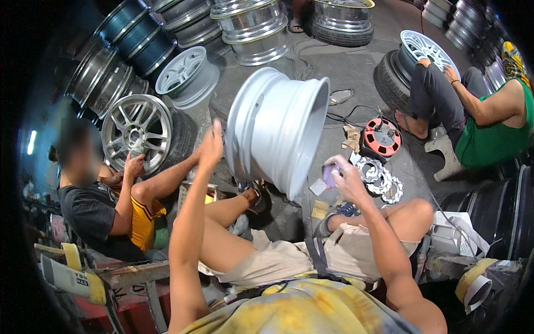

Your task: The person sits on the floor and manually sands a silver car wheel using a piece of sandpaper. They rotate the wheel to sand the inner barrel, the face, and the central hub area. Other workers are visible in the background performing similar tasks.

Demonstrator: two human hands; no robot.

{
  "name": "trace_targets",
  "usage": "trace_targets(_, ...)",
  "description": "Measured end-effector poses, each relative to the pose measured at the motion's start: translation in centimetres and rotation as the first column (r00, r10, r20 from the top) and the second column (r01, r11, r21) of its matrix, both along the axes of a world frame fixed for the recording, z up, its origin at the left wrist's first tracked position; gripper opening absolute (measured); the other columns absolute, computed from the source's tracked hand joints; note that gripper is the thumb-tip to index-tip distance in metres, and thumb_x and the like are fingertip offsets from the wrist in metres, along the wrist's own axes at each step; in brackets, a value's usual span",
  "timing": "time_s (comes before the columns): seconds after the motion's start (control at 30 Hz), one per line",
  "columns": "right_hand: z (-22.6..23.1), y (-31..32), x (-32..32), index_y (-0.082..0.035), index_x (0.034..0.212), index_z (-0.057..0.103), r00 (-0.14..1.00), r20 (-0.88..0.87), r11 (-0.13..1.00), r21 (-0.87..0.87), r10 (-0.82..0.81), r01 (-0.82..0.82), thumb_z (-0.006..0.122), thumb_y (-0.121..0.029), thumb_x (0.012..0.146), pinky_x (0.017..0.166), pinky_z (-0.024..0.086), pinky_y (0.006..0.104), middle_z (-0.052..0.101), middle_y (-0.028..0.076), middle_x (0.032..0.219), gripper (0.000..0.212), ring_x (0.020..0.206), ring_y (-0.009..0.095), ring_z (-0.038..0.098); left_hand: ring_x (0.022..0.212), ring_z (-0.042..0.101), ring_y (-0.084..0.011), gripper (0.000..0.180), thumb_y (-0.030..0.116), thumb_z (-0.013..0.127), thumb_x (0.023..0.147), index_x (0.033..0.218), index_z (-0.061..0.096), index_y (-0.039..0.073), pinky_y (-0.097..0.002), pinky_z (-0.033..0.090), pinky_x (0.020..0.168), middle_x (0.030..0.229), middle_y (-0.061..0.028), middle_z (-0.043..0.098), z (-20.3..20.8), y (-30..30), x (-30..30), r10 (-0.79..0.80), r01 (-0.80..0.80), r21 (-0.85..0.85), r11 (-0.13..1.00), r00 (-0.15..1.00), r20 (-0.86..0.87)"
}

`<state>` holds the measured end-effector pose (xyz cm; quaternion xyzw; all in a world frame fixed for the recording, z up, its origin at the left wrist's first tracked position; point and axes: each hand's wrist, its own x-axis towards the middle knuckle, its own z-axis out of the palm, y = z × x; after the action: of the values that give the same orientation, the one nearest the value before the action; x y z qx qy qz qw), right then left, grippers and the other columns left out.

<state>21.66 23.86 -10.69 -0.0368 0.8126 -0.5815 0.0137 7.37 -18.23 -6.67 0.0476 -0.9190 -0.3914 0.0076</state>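
Observation:
A light grey car wheel rim (275,128) stands tilted on its side in front of me, its barrel facing my right. My left hand (212,146) is held upright at the rim's left edge, fingers stretched out and together; I cannot tell whether it touches the metal. Off the rim's right edge, my right hand (347,179) has its fingers closed round a small purple pad (329,175). The pad is apart from the rim.
At left, a person in a dark shirt works on a spoked silver rim (137,133). Another, in green, sits at right by a rim (425,53) on a tyre. A red cable reel (381,137), silver notched discs (392,189) and stacked rims (250,30) lie around.

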Motion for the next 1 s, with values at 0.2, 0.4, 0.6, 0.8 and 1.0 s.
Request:
trace_targets(0.2,-3.4,-4.8,2.8,0.002,0.107,0.070,0.902,-0.106,0.817,0.477,0.419,-0.324,0.062,-0.014,0.088,0.084,0.055,0.0477,0.069,0.028,0.104,0.026,0.097,0.042,0.068,0.121,0.059,-0.0485,0.092,0.067,0.024,0.104,0.122,0.062,-0.014,-0.0485,0.043,0.102,0.116,-0.0369,0.066,-7.6,2.6,8.4,0.190,-0.183,0.074,0.980,0.976,-0.105)
trace_targets(0.4,-6.6,-8.5,5.5,0.008,0.096,0.069,0.907,-0.193,0.893,0.338,0.374,-0.296,0.066,-0.038,0.094,0.081,0.053,0.0519,0.066,0.033,0.104,0.046,0.092,0.050,0.066,0.113,0.063,-0.0473,0.090,0.068,0.024,0.104,0.123,0.064,-0.010,-0.0481,0.045,0.100,0.111,-0.0345,0.068,-4.2,4.2,9.5,0.156,-0.161,0.054,0.985,0.984,0.087)
trace_targets(0.6,-2.5,-3.6,1.0,0.006,0.079,0.061,0.991,-0.053,0.943,0.304,-0.123,0.134,0.059,-0.046,0.100,0.070,0.046,0.0517,0.062,0.030,0.077,0.055,0.077,0.047,0.062,0.109,0.062,-0.0533,0.083,0.063,0.028,0.105,0.111,0.067,-0.010,-0.0524,0.046,0.095,0.103,-0.0343,0.069,-0.4,9.5,7.4,-0.015,0.014,0.062,0.998,1.000,0.024)
trace_targets(0.8,1.1,-0.5,-7.1,0.004,0.086,0.067,0.929,-0.234,0.899,0.269,-0.286,0.345,0.052,-0.055,0.101,0.068,0.044,0.0475,0.061,0.026,0.072,0.063,0.069,0.041,0.059,0.092,0.069,-0.0439,0.078,0.062,0.045,0.100,0.089,0.066,-0.012,-0.0505,0.050,0.083,0.086,-0.0304,0.069,0.8,12.3,3.1,0.012,-0.018,0.183,0.983,0.999,0.035)
trace_targets(1.0,2.7,-2.9,-10.1,0.003,0.094,0.070,0.938,-0.196,0.896,0.292,-0.286,0.334,0.050,-0.058,0.100,0.076,0.047,0.0498,0.066,0.029,0.082,0.065,0.083,0.048,0.065,0.092,0.069,-0.0184,0.054,0.028,0.078,0.089,0.125,0.057,-0.008,-0.0324,0.056,0.079,0.110,-0.0167,0.071,0.8,10.5,2.9,-0.092,0.118,0.516,0.849,0.993,-0.076)
